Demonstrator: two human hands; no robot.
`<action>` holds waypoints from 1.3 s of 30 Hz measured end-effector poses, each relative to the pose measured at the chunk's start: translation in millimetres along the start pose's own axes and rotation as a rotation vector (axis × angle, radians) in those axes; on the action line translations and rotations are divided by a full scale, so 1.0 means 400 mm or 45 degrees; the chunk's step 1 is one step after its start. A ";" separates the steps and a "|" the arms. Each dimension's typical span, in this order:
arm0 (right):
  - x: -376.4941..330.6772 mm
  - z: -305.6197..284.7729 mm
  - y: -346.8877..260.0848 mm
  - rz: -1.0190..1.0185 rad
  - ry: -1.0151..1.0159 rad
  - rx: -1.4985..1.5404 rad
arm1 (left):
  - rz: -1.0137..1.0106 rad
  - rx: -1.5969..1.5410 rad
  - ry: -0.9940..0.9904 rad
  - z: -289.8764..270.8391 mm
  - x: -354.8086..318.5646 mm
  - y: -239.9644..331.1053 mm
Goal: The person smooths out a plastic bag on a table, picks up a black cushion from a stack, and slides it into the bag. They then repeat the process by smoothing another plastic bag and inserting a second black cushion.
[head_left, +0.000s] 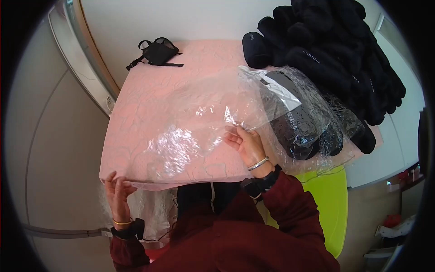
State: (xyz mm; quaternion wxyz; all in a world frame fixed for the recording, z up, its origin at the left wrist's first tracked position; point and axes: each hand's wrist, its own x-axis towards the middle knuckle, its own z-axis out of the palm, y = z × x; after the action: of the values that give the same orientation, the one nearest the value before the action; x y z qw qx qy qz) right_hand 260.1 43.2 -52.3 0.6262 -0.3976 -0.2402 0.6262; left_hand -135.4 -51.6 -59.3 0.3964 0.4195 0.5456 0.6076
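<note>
A large clear plastic bag (181, 143) lies spread, wrinkled and shiny, over the pink patterned tablecloth (140, 95). My right hand (248, 147) is closed at the bag's right part, thumb and fingers pinching the film. At the table's front left corner is my left hand (118, 195), its fingers stretched up and apart beside the bag's near edge. To the right of my right hand, black stuffed cushion-like pieces (292, 129) lie inside clear plastic, with a white strip (283, 90) across the top.
A big heap of black rolled cushions (321, 59) rises at the back right. On the far left of the table lies a black strapped mesh item (158, 51). A lime-green stool or chair (333, 208) stands below the table's right side. More clear plastic (147, 211) hangs below the front edge.
</note>
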 end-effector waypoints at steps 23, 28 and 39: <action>-0.222 -0.040 0.007 -1.111 -0.484 -1.953 | -0.285 0.404 -0.178 -0.003 -0.018 0.021; -0.225 -0.006 0.039 -0.958 -0.684 -2.137 | 0.534 0.640 -0.347 0.194 -0.086 0.090; -0.155 -0.034 0.038 -0.871 -0.651 -2.389 | 1.124 1.498 -0.896 0.407 -0.031 -0.060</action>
State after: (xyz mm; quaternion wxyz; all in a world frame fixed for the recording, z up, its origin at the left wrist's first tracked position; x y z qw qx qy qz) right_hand 255.9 -21.4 -60.0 0.1387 -0.4916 -0.8587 0.0407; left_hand 22.7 -7.5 -75.5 -0.0168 0.9017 0.4034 0.1544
